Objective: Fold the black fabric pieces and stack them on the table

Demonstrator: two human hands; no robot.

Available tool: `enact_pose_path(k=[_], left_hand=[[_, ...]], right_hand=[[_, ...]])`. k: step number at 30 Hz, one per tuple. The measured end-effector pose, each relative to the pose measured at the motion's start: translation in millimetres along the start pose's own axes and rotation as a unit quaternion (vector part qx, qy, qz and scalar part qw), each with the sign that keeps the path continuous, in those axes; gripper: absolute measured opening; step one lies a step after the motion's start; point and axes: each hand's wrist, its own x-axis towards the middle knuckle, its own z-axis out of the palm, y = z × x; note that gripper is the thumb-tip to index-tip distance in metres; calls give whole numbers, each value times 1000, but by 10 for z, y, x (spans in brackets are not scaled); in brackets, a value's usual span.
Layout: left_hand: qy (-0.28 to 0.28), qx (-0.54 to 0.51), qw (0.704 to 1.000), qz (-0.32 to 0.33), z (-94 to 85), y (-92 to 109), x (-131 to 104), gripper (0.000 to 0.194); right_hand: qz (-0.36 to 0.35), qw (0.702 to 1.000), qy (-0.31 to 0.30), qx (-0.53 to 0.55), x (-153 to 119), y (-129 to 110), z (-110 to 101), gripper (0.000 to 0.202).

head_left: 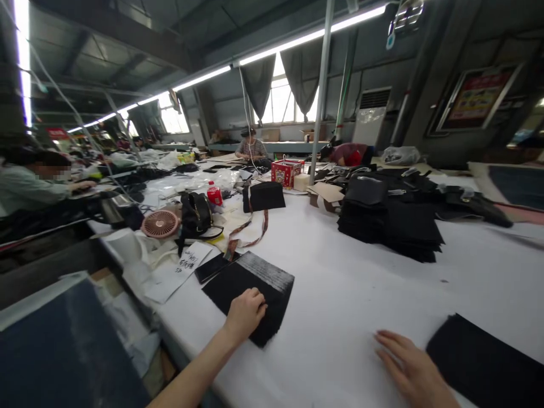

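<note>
My left hand rests on a stack of black fabric pieces at the table's near left side. Its fingers are curled in against the top piece, and the fingertips are partly hidden. Pale grey streaks, perhaps glue, band the far edge of that stack. My right hand hovers low over the white tabletop, fingers stretched out and holding nothing. Just right of it lies another black fabric piece, partly out of frame. A flat dark strip lies against the far left of the stack.
Beyond the stack are a patterned strap, a black bag, a pink fan, a red bottle and handwritten paper. A tall black fabric pile stands at back right, near a metal pole. Other people work farther off.
</note>
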Motion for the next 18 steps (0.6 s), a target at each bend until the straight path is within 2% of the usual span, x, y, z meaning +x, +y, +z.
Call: enact_pose_path(k=[2, 4, 7, 10, 13, 15, 18], left_hand=[[-8, -18, 1000, 5, 5, -12, 40, 16], [-7, -50, 999, 0, -9, -47, 67, 18], [0, -124, 992, -27, -39, -149, 98, 18], [4, -231, 970, -70, -59, -294, 158, 16], [27, -370, 920, -128, -158, -510, 221, 24], [62, -462, 868, -172, -346, -710, 210, 30], [121, -573, 778, -226, -841, -1059, 56, 33]], right_hand=[[-48, 998, -42, 28, 162, -726, 290, 33], [-98, 991, -85, 36, 336, -1349, 523, 30], [-142, 983, -112, 13, 595, -1970, 786, 29], [-144, 981, -117, -50, 793, -2217, 983, 23], [-136, 979, -112, -103, 881, -2254, 1114, 18], [-136, 979, -98, -112, 891, -2253, 1156, 16], [-141, 980, -82, -113, 881, -2273, 1167, 19]])
